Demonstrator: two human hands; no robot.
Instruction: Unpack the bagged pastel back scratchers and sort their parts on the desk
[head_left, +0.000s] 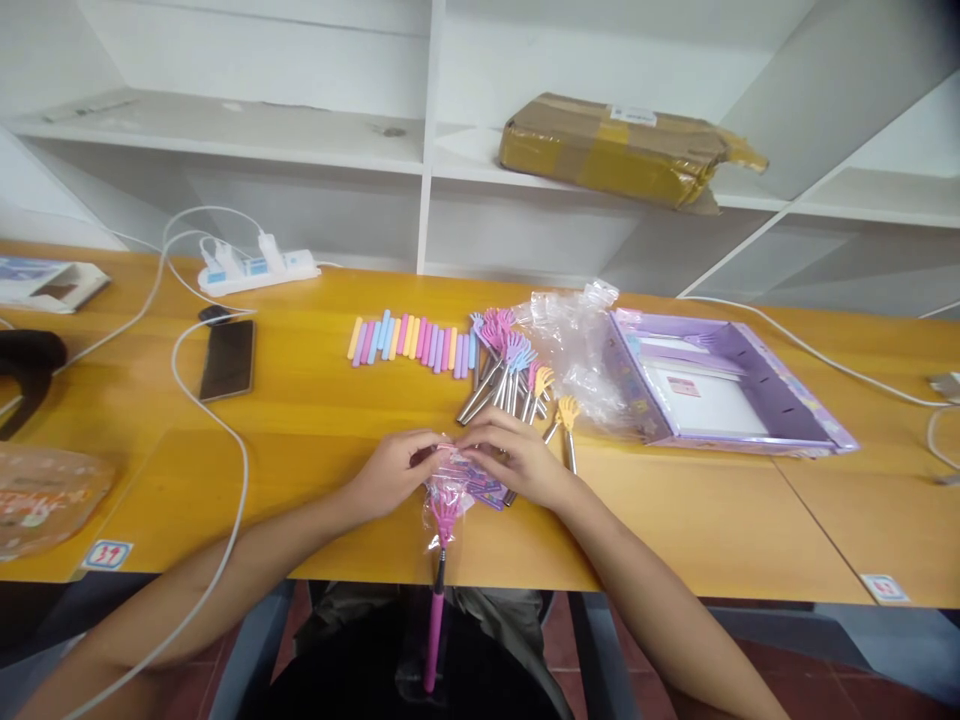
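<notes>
A pink back scratcher [435,610] with a small hand-shaped head lies inside a clear plastic bag [447,468], its handle hanging past the table's front edge toward my lap. At the bag's top end, my left hand [397,472] pinches the plastic from the left. My right hand [517,462] closes on the same end from the right, fingertips nearly meeting the left ones. Under the right hand, a small purple printed card [491,494] shows in part. Just beyond my hands lies a pile of back scratchers [514,352] with metal rods and pink, blue and orange heads.
Several coloured handle tubes [409,338] lie in a row left of the pile. Crumpled clear bags [577,345] sit beside a purple open box [720,385]. A phone [228,358], a power strip [259,270] and a white cable [241,470] are at left; a taped carton [615,150] rests on the shelf.
</notes>
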